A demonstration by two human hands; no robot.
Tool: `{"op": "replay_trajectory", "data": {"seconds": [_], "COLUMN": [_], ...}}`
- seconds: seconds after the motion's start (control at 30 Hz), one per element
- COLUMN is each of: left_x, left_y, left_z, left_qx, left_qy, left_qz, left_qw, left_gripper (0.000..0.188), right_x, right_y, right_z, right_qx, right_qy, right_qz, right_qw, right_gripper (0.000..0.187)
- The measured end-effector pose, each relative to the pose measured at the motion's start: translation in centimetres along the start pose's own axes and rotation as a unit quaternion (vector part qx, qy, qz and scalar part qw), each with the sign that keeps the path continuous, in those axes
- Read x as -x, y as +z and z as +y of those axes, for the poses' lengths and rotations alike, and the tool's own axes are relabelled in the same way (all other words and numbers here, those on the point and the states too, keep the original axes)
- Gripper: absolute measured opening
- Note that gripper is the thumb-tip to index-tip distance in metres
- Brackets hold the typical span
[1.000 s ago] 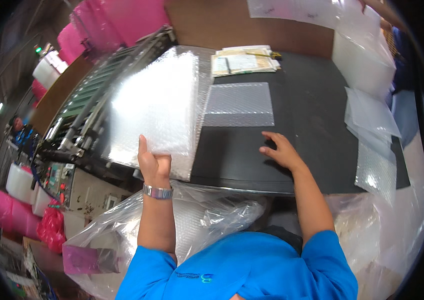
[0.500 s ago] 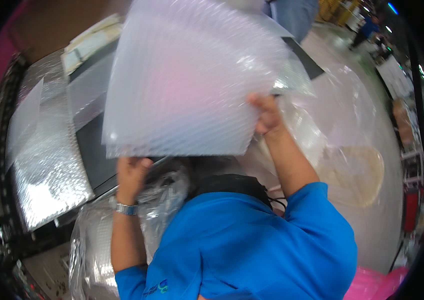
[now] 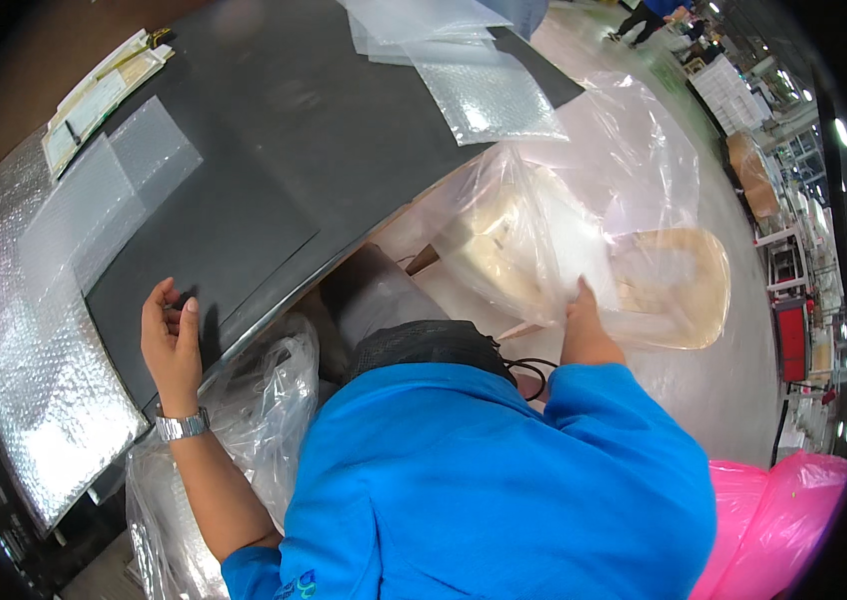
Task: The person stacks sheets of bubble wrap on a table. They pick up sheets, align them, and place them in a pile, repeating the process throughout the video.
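Observation:
My left hand [image 3: 172, 335] hovers over the near edge of the dark table [image 3: 274, 150], fingers loosely curled and thumb apart, holding nothing I can see. Out to the right, my right hand [image 3: 589, 325] grips the lower end of a whitish translucent sheet [image 3: 576, 240], apparently the bubble-wrap sheet. The sheet lies against a clear plastic bag [image 3: 504, 225] draped over a light-coloured chair [image 3: 699, 290]; the fingers are partly hidden, and I cannot tell whether the sheet is inside the bag.
Bubble-wrap pieces [image 3: 484, 90] lie at the table's far right, others [image 3: 134, 180] at its left beside a silvery bubble sheet [image 3: 64, 380]. Papers with a pen [image 3: 94, 105] rest at the far left. A pink bag [image 3: 774, 510] sits at lower right; a person [image 3: 644, 20] stands far off.
The bubble-wrap sheet held by both hands over the table has gone right with my right hand. My left hand has let go and moved left. More of the dark tabletop shows.

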State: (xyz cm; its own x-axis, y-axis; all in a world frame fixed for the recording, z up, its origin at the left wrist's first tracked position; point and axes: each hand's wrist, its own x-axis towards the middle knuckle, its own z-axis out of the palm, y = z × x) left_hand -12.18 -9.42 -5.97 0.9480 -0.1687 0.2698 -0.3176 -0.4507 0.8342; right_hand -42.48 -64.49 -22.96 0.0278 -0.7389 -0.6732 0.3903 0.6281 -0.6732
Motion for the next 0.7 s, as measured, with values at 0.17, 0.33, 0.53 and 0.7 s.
{"op": "replay_trajectory", "data": {"seconds": [0.17,0.33,0.53,0.7], "left_x": [-0.7,-5.4,-11.3,-10.3], "left_y": [-0.7,-3.6,-5.0,-4.0], "left_z": [-0.5,0.0,-4.7,-5.3], "left_qx": [0.004,0.025,-0.292,-0.47], "left_qy": [-0.017,-0.054,0.188,-0.029], "left_qz": [-0.029,-0.01,0.217,0.131], "left_qw": [0.999,0.998,0.912,0.873], "left_gripper": [0.037,0.036,0.035,0.051], "right_x": [-5.0,5.2,9.2,25.0], "right_y": [-0.4,9.6,18.6,29.4], "right_z": [-0.3,-1.1,-2.0,8.3], "right_qx": [0.077,0.28,0.34,0.426], "right_qy": [-0.039,-0.261,-0.674,-0.528], "right_qz": [0.003,0.312,-0.086,-0.492], "right_qw": [0.996,0.87,0.65,0.546], "right_gripper": [0.061,0.08,0.058,0.066]}}
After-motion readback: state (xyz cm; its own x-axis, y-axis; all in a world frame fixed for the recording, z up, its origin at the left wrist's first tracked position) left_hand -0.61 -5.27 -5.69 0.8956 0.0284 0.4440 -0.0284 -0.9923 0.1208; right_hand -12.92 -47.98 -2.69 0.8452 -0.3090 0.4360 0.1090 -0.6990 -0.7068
